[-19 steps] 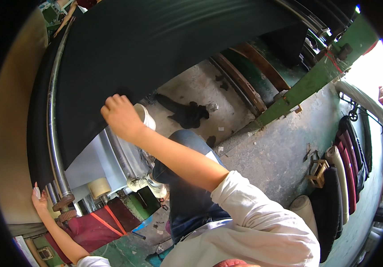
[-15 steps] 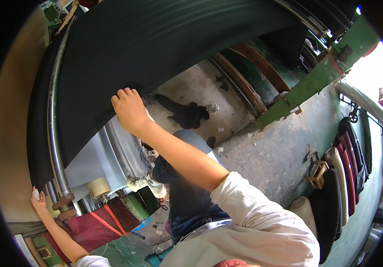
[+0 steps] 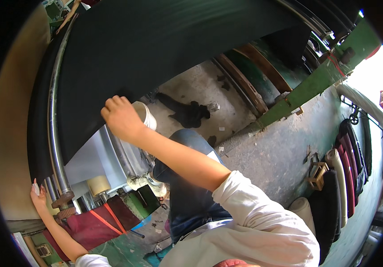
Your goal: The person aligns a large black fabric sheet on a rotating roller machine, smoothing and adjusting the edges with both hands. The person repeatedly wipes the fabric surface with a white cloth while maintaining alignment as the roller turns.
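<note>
A wide sheet of black fabric [image 3: 124,49] stretches across the machine. At its near edge is my right hand [image 3: 122,118], back upward and fingers curled; what they hold, if anything, is hidden. A white bucket [image 3: 149,119] partly shows just beyond that wrist. Far to the left, my left hand [image 3: 38,196] holds a small white piece [image 3: 36,189], too small to name, by the black fabric's lower corner and a tan sheet [image 3: 11,147]. Between my hands runs a long metal roller [image 3: 53,115] along the fabric.
A green machine beam [image 3: 305,89] slants across the right. Dark cloth scraps [image 3: 189,113] lie on the floor. Rolls of fabric [image 3: 336,164] lean at the far right beside a small wooden stool [image 3: 318,175]. Another person's arm [image 3: 69,17] shows at the upper left.
My right hand has shifted a little left and down along the fabric edge, uncovering more of the white bucket. My left hand stays almost in place.
</note>
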{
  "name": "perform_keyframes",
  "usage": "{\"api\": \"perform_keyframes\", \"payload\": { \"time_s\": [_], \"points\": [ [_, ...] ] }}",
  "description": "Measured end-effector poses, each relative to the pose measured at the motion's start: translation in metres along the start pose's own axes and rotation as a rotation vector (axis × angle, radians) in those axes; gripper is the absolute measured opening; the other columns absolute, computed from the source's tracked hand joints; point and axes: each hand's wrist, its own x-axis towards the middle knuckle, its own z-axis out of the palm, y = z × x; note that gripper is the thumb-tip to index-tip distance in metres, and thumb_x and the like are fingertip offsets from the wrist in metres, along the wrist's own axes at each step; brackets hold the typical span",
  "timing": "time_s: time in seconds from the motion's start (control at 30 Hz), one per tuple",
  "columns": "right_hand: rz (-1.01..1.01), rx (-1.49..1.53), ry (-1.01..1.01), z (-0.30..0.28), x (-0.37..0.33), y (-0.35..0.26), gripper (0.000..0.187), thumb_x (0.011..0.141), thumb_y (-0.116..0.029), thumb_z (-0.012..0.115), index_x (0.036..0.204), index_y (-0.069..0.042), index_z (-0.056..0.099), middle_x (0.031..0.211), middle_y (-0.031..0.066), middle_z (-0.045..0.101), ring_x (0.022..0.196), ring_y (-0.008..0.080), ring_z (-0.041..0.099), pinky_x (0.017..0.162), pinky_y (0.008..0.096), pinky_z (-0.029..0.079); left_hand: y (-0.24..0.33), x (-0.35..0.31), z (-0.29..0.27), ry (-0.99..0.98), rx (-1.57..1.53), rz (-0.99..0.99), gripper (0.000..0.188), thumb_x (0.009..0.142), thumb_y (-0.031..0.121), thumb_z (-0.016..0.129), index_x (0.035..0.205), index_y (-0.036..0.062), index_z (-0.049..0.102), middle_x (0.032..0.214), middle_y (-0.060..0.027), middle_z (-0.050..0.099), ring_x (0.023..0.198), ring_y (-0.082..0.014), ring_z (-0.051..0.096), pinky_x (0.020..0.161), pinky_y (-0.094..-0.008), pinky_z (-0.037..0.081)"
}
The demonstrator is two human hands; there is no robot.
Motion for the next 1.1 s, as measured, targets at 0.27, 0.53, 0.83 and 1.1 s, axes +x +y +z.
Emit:
{"api": "perform_keyframes", "payload": {
  "time_s": [0.27,0.53,0.83,1.1],
  "points": [
    [-0.116,0.007,-0.156,0.009,-0.009,-0.003,0.011,0.07,-0.01,0.062,0.081,-0.006,0.06,0.084,0.0086,0.056,0.084,0.025,0.055,0.079,0.0351,0.043,-0.006,0.023,-0.003,-0.147,0.076,-0.113,0.034,0.102,0.025,0.043,0.128,0.0093,0.057,0.123,-0.0016,0.063,0.077,-0.0159,0.058,0.068,-0.0264,0.056],
    [0.098,-0.101,0.09,-0.005,0.008,0.008,0.019,0.073,-0.006,0.058,0.092,-0.005,0.059,0.094,0.0113,0.052,0.094,0.0282,0.05,0.086,0.0389,0.04,0.006,0.043,-0.057,0.404,-0.26,0.038,0.039,0.103,0.024,0.035,0.125,0.0054,0.061,0.113,-0.0096,0.064,0.08,-0.0213,0.061,0.066,-0.0322,0.058],
    [-0.167,-0.037,-0.023,-0.001,-0.004,-0.002,0.007,0.07,-0.011,0.061,0.076,-0.007,0.058,0.081,0.0074,0.053,0.083,0.0229,0.053,0.075,0.0338,0.041,-0.015,0.003,0.028,-0.201,0.053,-0.071,0.038,0.102,0.031,0.045,0.133,0.0135,0.057,0.1,-0.0063,0.063,0.078,-0.0175,0.061,0.069,-0.0281,0.057],
    [-0.229,0.062,-0.005,-0.002,-0.005,-0.019,0.008,0.071,-0.011,0.061,0.076,-0.006,0.059,0.083,0.0077,0.052,0.086,0.0242,0.051,0.078,0.0346,0.041,0.002,0.033,-0.044,0.121,-0.129,0.016,0.038,0.103,0.031,0.044,0.134,0.0118,0.056,0.103,-0.0048,0.064,0.08,-0.0165,0.06,0.068,-0.0269,0.057]
  ]
}}
